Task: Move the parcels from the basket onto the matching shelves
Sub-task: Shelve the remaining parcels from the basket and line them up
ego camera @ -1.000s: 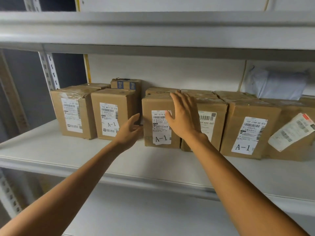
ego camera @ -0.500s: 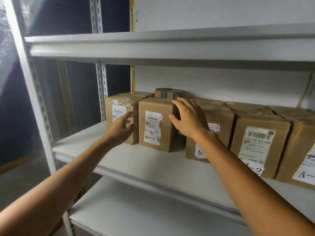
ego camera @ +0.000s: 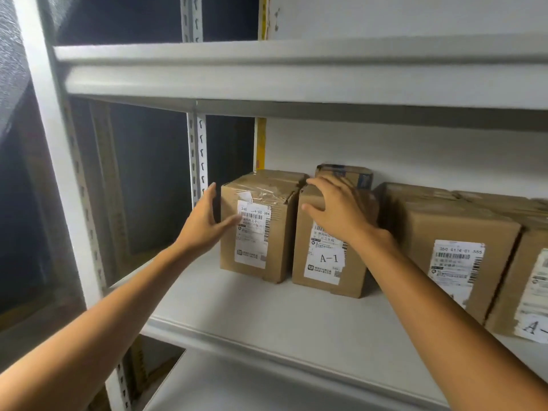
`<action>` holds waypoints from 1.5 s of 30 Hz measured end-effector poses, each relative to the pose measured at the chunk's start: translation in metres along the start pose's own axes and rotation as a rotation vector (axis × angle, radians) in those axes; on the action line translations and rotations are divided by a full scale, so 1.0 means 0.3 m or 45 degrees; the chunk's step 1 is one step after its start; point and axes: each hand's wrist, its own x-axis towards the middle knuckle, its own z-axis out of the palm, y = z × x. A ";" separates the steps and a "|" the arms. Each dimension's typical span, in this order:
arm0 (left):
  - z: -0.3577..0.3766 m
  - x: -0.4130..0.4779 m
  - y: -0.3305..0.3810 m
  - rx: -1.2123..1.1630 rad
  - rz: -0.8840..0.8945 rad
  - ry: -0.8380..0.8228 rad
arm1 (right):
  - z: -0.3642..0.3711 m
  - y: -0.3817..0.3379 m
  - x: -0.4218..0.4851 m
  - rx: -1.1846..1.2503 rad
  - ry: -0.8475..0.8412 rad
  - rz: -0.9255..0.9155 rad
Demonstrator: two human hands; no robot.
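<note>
Several brown cardboard parcels stand in a row on the middle shelf. My left hand is spread at the left side of the leftmost parcel, its thumb lying across the front label. My right hand rests over the top front edge of the second parcel, which is marked A-1. Neither hand carries anything. A small box sits behind these two. The basket is out of view.
More labelled parcels fill the shelf to the right, up to the frame edge. An upper shelf hangs close above. A lower shelf lies below. The rack's white upright stands at the left, beside a dark gap.
Both hands have moved left along the row, from the middle parcels to the two leftmost ones. The view has swung left with them.
</note>
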 end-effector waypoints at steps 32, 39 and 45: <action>0.274 -0.030 -0.027 -0.513 0.018 -0.170 | 0.002 0.110 -0.085 -0.226 0.130 -0.050; 0.286 -0.060 -0.024 -0.496 0.010 -0.089 | -0.006 0.126 -0.102 -0.164 0.192 -0.069; 0.305 -0.067 -0.020 -0.428 0.057 -0.027 | 0.006 0.119 -0.101 -0.151 0.273 -0.063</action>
